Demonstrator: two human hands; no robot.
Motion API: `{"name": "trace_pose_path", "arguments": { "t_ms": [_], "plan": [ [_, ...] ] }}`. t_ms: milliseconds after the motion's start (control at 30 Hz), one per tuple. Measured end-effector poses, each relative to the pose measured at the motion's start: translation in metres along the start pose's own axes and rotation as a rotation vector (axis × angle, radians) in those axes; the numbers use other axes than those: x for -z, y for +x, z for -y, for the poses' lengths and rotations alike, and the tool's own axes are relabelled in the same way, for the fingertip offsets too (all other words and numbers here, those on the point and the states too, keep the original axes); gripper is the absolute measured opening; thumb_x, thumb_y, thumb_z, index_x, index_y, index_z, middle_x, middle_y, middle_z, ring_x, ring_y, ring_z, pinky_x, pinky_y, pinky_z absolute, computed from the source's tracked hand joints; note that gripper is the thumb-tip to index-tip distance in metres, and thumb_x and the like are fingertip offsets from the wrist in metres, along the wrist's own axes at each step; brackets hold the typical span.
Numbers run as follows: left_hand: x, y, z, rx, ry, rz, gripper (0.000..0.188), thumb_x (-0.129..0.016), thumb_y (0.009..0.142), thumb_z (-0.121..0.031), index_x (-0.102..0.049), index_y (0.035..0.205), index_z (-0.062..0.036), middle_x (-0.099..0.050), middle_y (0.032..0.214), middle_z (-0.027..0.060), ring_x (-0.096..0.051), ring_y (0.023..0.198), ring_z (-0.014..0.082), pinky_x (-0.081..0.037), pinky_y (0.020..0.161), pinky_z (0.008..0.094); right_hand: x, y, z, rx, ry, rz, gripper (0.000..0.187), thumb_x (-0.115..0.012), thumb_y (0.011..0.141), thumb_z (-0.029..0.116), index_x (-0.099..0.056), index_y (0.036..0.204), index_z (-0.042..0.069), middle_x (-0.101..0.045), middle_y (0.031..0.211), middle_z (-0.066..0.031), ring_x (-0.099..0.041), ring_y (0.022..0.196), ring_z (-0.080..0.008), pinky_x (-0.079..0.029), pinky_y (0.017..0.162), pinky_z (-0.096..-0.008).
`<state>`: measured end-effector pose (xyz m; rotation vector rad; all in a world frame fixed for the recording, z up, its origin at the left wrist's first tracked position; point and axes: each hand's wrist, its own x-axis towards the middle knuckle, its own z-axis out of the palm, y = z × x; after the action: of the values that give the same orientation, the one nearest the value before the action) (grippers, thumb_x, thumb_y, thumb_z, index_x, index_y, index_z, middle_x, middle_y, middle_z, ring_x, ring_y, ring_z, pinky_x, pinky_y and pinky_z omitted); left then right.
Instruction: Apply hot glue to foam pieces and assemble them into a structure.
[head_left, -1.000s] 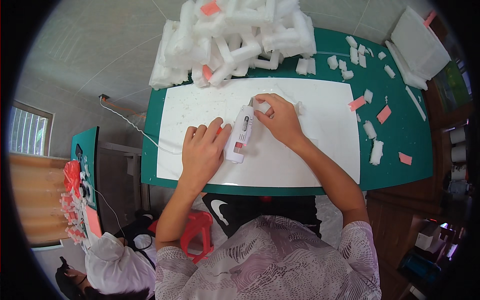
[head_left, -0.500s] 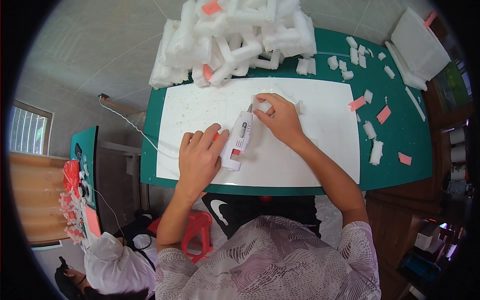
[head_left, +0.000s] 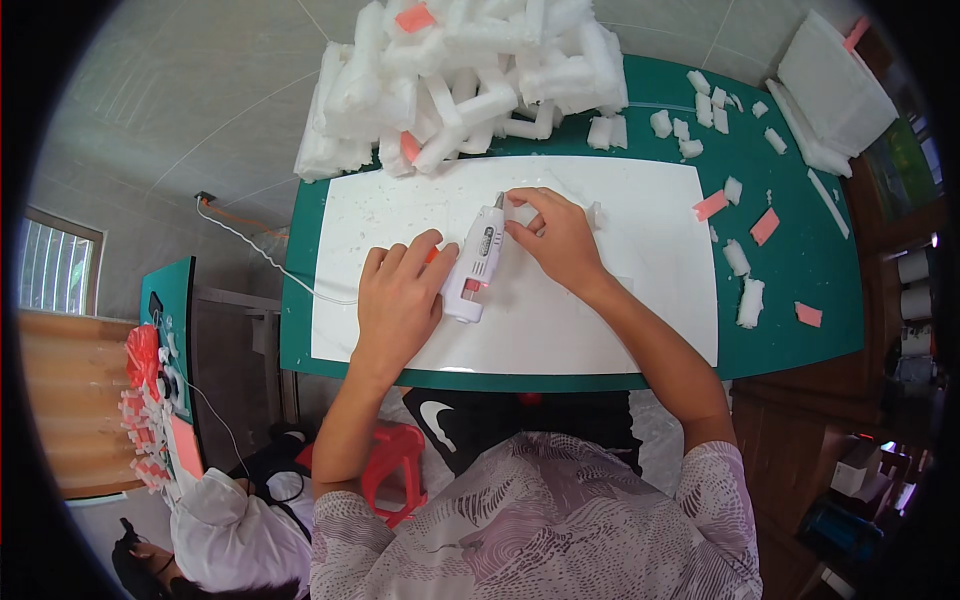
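My left hand is closed round the handle side of a white hot glue gun with an orange trigger. The gun's metal nozzle points away from me, close beside the fingertips of my right hand. Thumb and forefinger of that hand pinch a small white foam piece, mostly hidden by the fingers. Both hands are over a white board. Another bit of white foam lies just past my right wrist.
Stacked white foam pieces rise at the far side of the green table. Foam scraps and pink pieces lie at the right, below a large foam block. A white cord runs left. Another person sits lower left.
The glue gun has shifted slightly away from me, its nozzle now farther up alongside my right fingertips. My left hand moved a little with it; the right hand stays almost in place.
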<state>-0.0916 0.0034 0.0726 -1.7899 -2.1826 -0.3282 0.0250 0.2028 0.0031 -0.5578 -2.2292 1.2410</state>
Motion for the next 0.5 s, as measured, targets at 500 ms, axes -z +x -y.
{"name": "trace_pose_path", "arguments": {
  "t_ms": [500],
  "plan": [
    [-0.0011,-0.0003,-0.0003,0.017,0.001,0.002,0.047,-0.074,0.068,0.000,-0.070,0.114,-0.0100,-0.063,0.118,0.0039,-0.061,0.087,0.0207,-0.043,0.081,0.0358,0.0002,-0.0008,0.0006,-0.005,0.024,-0.005,0.038,-0.078,0.085,0.008,-0.067,0.120,0.001,-0.071,0.115,-0.0119,-0.069,0.066,-0.0132,-0.052,0.065,-0.0264]
  ]
}}
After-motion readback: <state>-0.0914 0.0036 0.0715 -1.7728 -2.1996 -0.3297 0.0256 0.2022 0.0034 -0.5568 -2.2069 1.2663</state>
